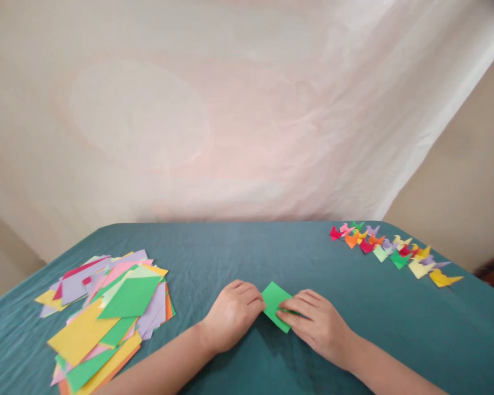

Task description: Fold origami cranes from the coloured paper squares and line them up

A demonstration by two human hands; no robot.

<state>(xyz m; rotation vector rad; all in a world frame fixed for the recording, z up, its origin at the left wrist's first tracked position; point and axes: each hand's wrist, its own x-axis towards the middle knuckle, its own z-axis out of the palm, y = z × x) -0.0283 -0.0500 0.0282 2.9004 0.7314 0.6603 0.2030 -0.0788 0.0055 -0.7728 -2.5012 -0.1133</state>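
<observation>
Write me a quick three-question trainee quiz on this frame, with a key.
1. True or false: the left hand and the right hand both touch the green paper.
2. Where do the folded paper figures lie? A) at the far right of the table; B) at its near left corner; C) in the right hand.
3. What colour is the topmost sheet of the loose pile of sheets?
Key: 1 true; 2 A; 3 green.

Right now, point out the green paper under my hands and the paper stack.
green paper (273, 300), head view, its uncovered middle.
paper stack (129, 296), head view, the top green sheet.
</observation>
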